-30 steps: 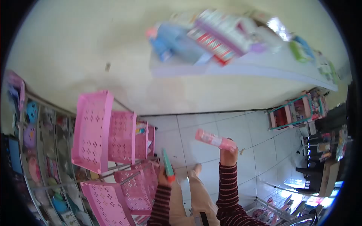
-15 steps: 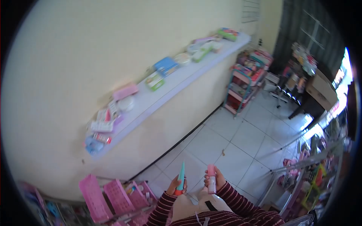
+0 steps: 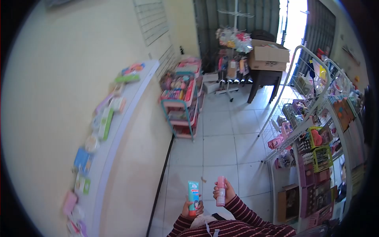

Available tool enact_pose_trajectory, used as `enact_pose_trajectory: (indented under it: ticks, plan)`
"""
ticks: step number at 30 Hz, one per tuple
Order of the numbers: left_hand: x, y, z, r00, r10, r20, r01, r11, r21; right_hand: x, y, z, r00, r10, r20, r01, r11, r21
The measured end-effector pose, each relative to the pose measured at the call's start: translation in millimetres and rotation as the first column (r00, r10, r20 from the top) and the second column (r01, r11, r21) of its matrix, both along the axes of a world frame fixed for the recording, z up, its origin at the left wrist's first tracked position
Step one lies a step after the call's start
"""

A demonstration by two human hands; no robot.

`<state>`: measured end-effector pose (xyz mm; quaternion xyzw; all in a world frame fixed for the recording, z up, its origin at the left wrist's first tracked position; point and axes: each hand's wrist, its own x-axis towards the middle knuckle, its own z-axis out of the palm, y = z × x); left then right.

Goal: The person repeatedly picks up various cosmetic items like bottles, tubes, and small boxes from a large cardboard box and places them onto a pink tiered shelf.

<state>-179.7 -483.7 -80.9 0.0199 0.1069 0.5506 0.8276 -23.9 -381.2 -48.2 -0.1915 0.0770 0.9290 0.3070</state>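
Observation:
My left hand (image 3: pixel 192 207) is closed round the lower part of a teal tube (image 3: pixel 193 192) with an orange-red cap at the bottom. The tube stands upright, its printed front with a small cartoon figure facing me. In my right hand (image 3: pixel 226 189) is a pink bottle (image 3: pixel 221 193) with a darker pink top and a paler lower body, also held upright. Both things are side by side in front of my waist, a small gap between them. The label on the bottle is too small to read.
On the left a white wall shelf (image 3: pixel 130 94) carries several packets and boxes. A pink tiered trolley (image 3: pixel 179 106) stands beyond its end. Farther back are a display stand (image 3: pixel 233 63) and a cardboard box (image 3: pixel 268 57). White wire racks (image 3: pixel 292 134) with baskets line the right.
My view has swung right, so the shelf sits farther left and the racks and doorway show more. The tube has turned from its narrow side to its printed front. Both hands keep their hold.

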Motion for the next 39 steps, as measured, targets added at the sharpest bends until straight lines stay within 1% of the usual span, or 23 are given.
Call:
enact_pose_trajectory:
  ticks: [2, 4, 5, 7, 8, 11, 13, 15, 17, 18, 20, 21, 22, 24, 25, 26, 29, 31, 33, 35, 36, 38, 39]
  plan:
    - [-21.5, 33.3, 4.3, 0.999, -0.038, 0.033, 0.04, 0.998, -0.045, -9.1, 29.0, -10.7, 0.998, -0.053, -0.029, 0.053, 0.998, -0.02]
    - [-39.0, 72.0, 9.2, 0.997, -0.027, -0.077, 0.017, 0.992, -0.127, -23.8, 61.0, -6.8, 0.992, -0.11, -0.058, 0.108, 0.994, -0.026]
    - [-50.0, 93.7, 11.7, 0.995, -0.056, -0.083, 0.046, 0.992, -0.118, -30.1, 79.6, -1.4, 0.987, -0.142, -0.076, 0.139, 0.989, -0.047]
    - [-71.1, 142.1, 15.9, 0.956, -0.11, -0.271, 0.09, 0.992, -0.085, -43.2, 116.0, 14.4, 0.972, -0.213, -0.098, 0.212, 0.977, -0.018]
    - [-80.4, 168.1, 18.7, 0.944, -0.151, -0.292, 0.148, 0.988, -0.032, -47.6, 132.2, 20.3, 0.96, -0.258, -0.112, 0.259, 0.966, -0.002]
    - [-97.4, 248.0, 18.3, 0.886, -0.327, -0.328, 0.342, 0.94, -0.013, -50.1, 168.8, 31.0, 0.896, -0.437, -0.074, 0.441, 0.896, 0.05]
    - [-91.1, 303.4, 30.5, 0.827, -0.399, -0.395, 0.44, 0.898, 0.014, -38.7, 182.4, 30.1, 0.84, -0.539, -0.064, 0.54, 0.841, -0.003]
    - [-73.8, 350.3, 44.3, 0.793, -0.489, -0.364, 0.536, 0.843, 0.036, -25.9, 193.5, 22.2, 0.792, -0.609, -0.043, 0.611, 0.789, 0.069]
    - [-49.5, 394.6, 47.3, 0.766, -0.562, -0.313, 0.606, 0.794, 0.059, -5.6, 202.7, 7.7, 0.724, -0.688, 0.053, 0.684, 0.726, 0.071]
    - [-38.6, 411.1, 45.7, 0.763, -0.593, -0.258, 0.631, 0.77, 0.098, 4.3, 208.9, -0.8, 0.683, -0.73, 0.03, 0.73, 0.683, 0.008]
    - [-8.5, 427.6, 44.3, 0.754, -0.61, -0.245, 0.642, 0.763, 0.077, 22.7, 223.3, -17.2, 0.607, -0.794, -0.004, 0.787, 0.602, -0.135]
    - [19.8, 456.9, 46.2, 0.759, -0.607, -0.233, 0.637, 0.767, 0.077, 44.6, 249.3, -33.7, 0.573, -0.82, -0.016, 0.789, 0.556, -0.261]
    - [37.8, 466.6, 45.0, 0.766, -0.598, -0.238, 0.63, 0.772, 0.086, 54.2, 269.3, -34.2, 0.566, -0.824, 0.008, 0.798, 0.546, -0.255]
    - [63.5, 481.0, 41.2, 0.791, -0.609, -0.063, 0.611, 0.79, 0.041, 73.9, 312.5, -32.9, 0.57, -0.822, 0.019, 0.806, 0.554, -0.209]
    - [72.2, 495.1, 43.9, 0.797, -0.6, -0.063, 0.603, 0.797, 0.04, 83.6, 337.6, -33.3, 0.58, -0.814, 0.006, 0.803, 0.571, -0.169]
    - [81.0, 510.1, 45.0, 0.766, -0.64, -0.062, 0.642, 0.766, 0.023, 93.7, 365.2, -22.1, 0.597, -0.797, -0.089, 0.78, 0.603, -0.168]
    - [99.7, 568.7, 51.7, 0.742, -0.668, -0.058, 0.67, 0.742, 0.034, 124.4, 451.0, 13.8, 0.655, -0.755, -0.033, 0.752, 0.655, -0.074]
    - [106.1, 609.5, 66.1, 0.759, -0.624, -0.185, 0.647, 0.756, 0.103, 140.2, 507.4, 20.3, 0.68, -0.73, -0.069, 0.73, 0.683, -0.029]
    - [108.1, 641.3, 63.5, 0.8, -0.579, -0.156, 0.592, 0.804, 0.055, 152.7, 546.4, 27.7, 0.708, -0.702, -0.072, 0.704, 0.71, 0.007]
    - [110.5, 676.1, 62.8, 0.88, -0.45, -0.151, 0.468, 0.875, 0.121, 158.6, 585.8, 38.2, 0.724, -0.688, -0.053, 0.69, 0.723, 0.034]
    - [111.4, 690.0, 56.7, 0.882, -0.449, -0.142, 0.465, 0.877, 0.119, 161.5, 601.6, 36.5, 0.741, -0.666, -0.087, 0.671, 0.741, 0.032]
    - [111.3, 713.0, 38.5, 0.947, -0.318, -0.048, 0.318, 0.948, 0.0, 162.2, 625.1, 23.7, 0.744, -0.663, -0.078, 0.666, 0.746, 0.018]
    - [111.5, 725.8, 27.7, 0.943, -0.331, -0.044, 0.331, 0.943, 0.009, 163.0, 636.1, 14.6, 0.747, -0.66, -0.082, 0.662, 0.749, 0.009]
